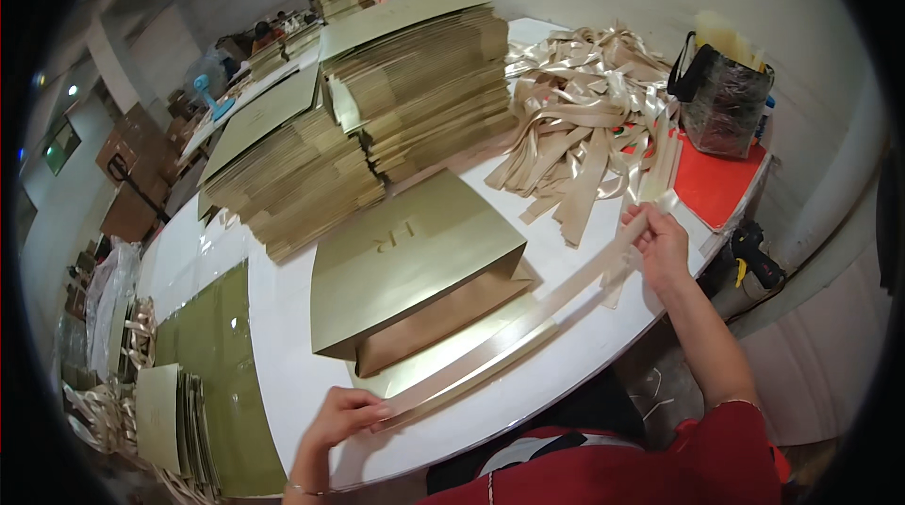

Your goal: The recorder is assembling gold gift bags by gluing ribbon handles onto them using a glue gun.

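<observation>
Hard to make out first: the far upper left of the frame is dim and small, and the lower edge cuts off your left forearm. Your left fingers cover the ribbon's lower end. A second pale strip runs just under it; ribbon or paper edge, you can't tell from here.

The ribbon [490, 349] itself: pale champagne, satiny, fairly straight, slanting from lower centre up to the right of the frame, across the near side of the gold paper bag [415, 260]. Your left hand [344, 413] pinches it at lower centre; your right hand [660, 246] grips it at right, a short end poking out above the fingers.

Bag lies on its side on the white table [283, 335], matte-sheened, a stamped mark on its upper face. Behind it, tall bag stacks [434, 81]; upper right, a tangled ribbon heap [584, 118], overlapping strips hiding one another, beside a red sheet [721, 180].
</observation>
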Demonstrator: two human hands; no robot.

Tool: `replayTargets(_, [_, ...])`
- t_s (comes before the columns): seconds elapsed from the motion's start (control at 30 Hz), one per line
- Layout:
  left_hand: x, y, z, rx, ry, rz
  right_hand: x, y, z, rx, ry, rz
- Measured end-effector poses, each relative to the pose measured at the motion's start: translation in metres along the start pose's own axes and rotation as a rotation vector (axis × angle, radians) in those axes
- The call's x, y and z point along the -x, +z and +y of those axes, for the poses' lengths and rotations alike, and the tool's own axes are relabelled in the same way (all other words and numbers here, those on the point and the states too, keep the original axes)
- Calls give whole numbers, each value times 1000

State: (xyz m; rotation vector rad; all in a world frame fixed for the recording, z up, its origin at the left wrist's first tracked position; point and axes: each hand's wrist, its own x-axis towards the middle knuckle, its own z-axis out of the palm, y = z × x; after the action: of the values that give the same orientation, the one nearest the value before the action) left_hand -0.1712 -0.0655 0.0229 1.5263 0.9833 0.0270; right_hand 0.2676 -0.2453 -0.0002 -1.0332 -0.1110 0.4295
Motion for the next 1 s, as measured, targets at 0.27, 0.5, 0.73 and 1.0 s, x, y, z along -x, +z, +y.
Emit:
replayTargets(0.27, [23,-40,-76,1400,329,845,51,-8,35,188,397,-157])
replayTargets(0.5, [-23,47,-34,826,208,-41,114,61,65,439,621,-692])
replayTargets(0.73, [-112,71,110,-1094,475,229,113,82,68,489,677,-580])
replayTargets(1.0, [-131,53,126,-312,56,-175,112,84,66,441,330,-558])
